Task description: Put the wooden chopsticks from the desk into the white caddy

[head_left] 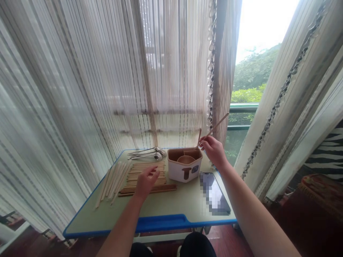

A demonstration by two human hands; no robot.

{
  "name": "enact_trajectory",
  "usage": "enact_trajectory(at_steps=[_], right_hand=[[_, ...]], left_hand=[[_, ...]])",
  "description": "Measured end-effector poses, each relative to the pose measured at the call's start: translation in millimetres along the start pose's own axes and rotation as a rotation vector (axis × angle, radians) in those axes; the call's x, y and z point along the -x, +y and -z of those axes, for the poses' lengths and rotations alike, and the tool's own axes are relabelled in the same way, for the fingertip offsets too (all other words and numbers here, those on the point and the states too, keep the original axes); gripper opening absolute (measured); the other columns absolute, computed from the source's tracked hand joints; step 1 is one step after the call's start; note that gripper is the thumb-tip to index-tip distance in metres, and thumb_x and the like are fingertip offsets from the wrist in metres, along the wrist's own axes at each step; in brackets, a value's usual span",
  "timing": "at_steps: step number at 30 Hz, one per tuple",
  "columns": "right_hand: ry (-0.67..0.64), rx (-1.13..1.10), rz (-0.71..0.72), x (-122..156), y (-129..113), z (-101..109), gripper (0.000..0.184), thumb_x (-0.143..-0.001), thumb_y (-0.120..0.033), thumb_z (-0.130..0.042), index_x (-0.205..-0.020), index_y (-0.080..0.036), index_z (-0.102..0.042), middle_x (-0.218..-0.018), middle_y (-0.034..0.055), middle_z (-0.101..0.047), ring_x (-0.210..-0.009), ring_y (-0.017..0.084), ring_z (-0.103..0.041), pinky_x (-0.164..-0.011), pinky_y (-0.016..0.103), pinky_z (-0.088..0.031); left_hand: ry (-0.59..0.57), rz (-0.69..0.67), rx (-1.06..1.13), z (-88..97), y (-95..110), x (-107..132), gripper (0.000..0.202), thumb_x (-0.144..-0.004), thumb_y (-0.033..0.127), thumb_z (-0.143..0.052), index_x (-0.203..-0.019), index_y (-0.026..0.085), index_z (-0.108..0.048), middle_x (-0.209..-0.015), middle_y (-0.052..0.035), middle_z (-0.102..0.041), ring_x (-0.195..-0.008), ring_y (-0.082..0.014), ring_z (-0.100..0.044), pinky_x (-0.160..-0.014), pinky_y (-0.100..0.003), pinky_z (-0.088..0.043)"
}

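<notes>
My right hand (211,148) pinches a wooden chopstick (221,120) at the back right corner of a white and brown utensil holder (184,175). The stick slants up and to the right, its lower end at the holder's rim. Another chopstick (199,134) stands upright at that same corner. Over a row of light wooden chopsticks (132,175) hovers my left hand (147,180), fingers apart with nothing visible in them. Whether it touches the row I cannot tell. Darker chopsticks (163,188) lie along the row's near side.
Several paper-wrapped chopsticks (114,182) are spread at the table's left. Metal spoons (158,154) lie behind the row. A phone (215,192) rests right of the holder. The table (88,225) has a blue edge, with curtains (174,71) hanging behind it.
</notes>
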State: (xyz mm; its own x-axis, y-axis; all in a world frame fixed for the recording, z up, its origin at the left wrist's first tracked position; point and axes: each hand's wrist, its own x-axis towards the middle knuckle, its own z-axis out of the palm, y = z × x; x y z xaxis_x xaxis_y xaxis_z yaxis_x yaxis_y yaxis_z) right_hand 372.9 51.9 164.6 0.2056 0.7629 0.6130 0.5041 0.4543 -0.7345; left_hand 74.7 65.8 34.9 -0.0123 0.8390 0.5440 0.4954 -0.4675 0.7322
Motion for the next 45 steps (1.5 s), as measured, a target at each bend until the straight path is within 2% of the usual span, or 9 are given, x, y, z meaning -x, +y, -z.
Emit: enact_trajectory(at_steps=[5, 10, 13, 17, 22, 30, 36, 40, 45], right_hand=[[0.048, 0.204, 0.058, -8.4, 18.1, -7.7, 0.023, -0.083, -0.032, -0.044, -0.089, -0.018, -0.061, -0.080, 0.0054, -0.067, -0.070, 0.017, -0.061, -0.065, 0.028, -0.046], [0.063, 0.357, 0.118, -18.0, 31.0, -10.0, 0.027, -0.087, -0.034, -0.040, -0.091, -0.019, -0.063, -0.084, 0.0061, -0.067, -0.073, 0.017, -0.059, -0.067, 0.027, -0.041], [0.040, 0.400, 0.131, -23.4, 34.5, -11.3, 0.028, -0.087, -0.033, -0.040, -0.091, -0.018, -0.064, -0.081, 0.0063, -0.066, -0.072, 0.017, -0.058, -0.067, 0.026, -0.040], [-0.029, 0.455, 0.098, -24.4, 38.3, -15.3, 0.027, -0.085, -0.029, -0.042, -0.087, -0.016, -0.066, -0.088, 0.0088, -0.063, -0.079, 0.018, -0.057, -0.072, 0.027, -0.040], [-0.074, 0.462, 0.033, -21.8, 43.0, -21.6, 0.030, -0.086, -0.033, -0.041, -0.082, -0.016, -0.066, -0.085, 0.0087, -0.061, -0.080, 0.018, -0.056, -0.074, 0.029, -0.039], [0.043, 0.418, 0.059, -29.0, 44.1, -22.6, 0.023, -0.079, -0.031, -0.049, -0.085, -0.016, -0.066, -0.082, 0.0061, -0.060, -0.072, 0.016, -0.053, -0.067, 0.028, -0.039], [-0.010, 0.472, 0.080, -36.0, 38.0, -18.0, 0.026, -0.083, -0.032, -0.045, -0.080, -0.016, -0.066, -0.080, 0.0066, -0.060, -0.076, 0.017, -0.054, -0.070, 0.028, -0.038], [-0.048, 0.475, 0.092, -40.3, 35.2, -15.7, 0.025, -0.083, -0.030, -0.046, -0.080, -0.016, -0.066, -0.080, 0.0065, -0.062, -0.076, 0.017, -0.054, -0.069, 0.028, -0.038], [-0.012, 0.394, 0.064, -42.0, 37.3, -15.8, 0.021, -0.079, -0.030, -0.051, -0.085, -0.016, -0.066, -0.080, 0.0047, -0.062, -0.073, 0.016, -0.054, -0.066, 0.027, -0.039]], left_hand=[[0.021, -0.024, -0.042, -13.1, -7.6, -1.7, 0.027, -0.075, 0.042, -0.058, -0.091, 0.023, -0.067, -0.086, -0.0039, -0.069, -0.071, -0.0175, -0.065, -0.065, -0.031, -0.055], [0.051, -0.073, -0.158, -13.6, -18.1, 0.4, 0.024, -0.076, 0.041, -0.057, -0.091, 0.024, -0.065, -0.084, -0.0033, -0.067, -0.069, -0.0172, -0.062, -0.064, -0.032, -0.053], [0.021, -0.092, -0.212, -15.0, -18.8, 0.8, 0.024, -0.077, 0.039, -0.055, -0.094, 0.024, -0.064, -0.084, -0.0032, -0.067, -0.069, -0.0169, -0.061, -0.065, -0.032, -0.052], [-0.030, -0.106, -0.226, -18.9, -15.8, 1.3, 0.022, -0.079, 0.038, -0.054, -0.094, 0.024, -0.063, -0.086, -0.0029, -0.066, -0.069, -0.0162, -0.061, -0.066, -0.032, -0.051], [-0.036, -0.096, -0.229, -19.4, -14.4, 1.5, 0.022, -0.078, 0.037, -0.055, -0.094, 0.024, -0.063, -0.085, -0.0026, -0.066, -0.068, -0.0157, -0.060, -0.065, -0.030, -0.051], [-0.094, 0.022, -0.156, -24.6, -6.9, 2.2, 0.029, -0.078, 0.040, -0.055, -0.098, 0.020, -0.064, -0.089, -0.0036, -0.067, -0.069, -0.0144, -0.061, -0.066, -0.029, -0.051], [-0.236, 0.153, 0.033, -31.9, 6.5, -5.2, 0.037, -0.076, 0.041, -0.058, -0.104, 0.018, -0.061, -0.102, -0.0067, -0.066, -0.080, -0.0159, -0.063, -0.071, -0.029, -0.052], [-0.255, 0.183, 0.055, -32.0, 9.0, -8.3, 0.039, -0.075, 0.042, -0.060, -0.105, 0.017, -0.061, -0.103, -0.0075, -0.066, -0.080, -0.0164, -0.064, -0.071, -0.030, -0.053], [-0.241, 0.202, 0.049, -32.8, 12.6, -8.7, 0.038, -0.074, 0.043, -0.060, -0.103, 0.018, -0.062, -0.097, -0.0073, -0.068, -0.078, -0.0171, -0.065, -0.069, -0.030, -0.053]])
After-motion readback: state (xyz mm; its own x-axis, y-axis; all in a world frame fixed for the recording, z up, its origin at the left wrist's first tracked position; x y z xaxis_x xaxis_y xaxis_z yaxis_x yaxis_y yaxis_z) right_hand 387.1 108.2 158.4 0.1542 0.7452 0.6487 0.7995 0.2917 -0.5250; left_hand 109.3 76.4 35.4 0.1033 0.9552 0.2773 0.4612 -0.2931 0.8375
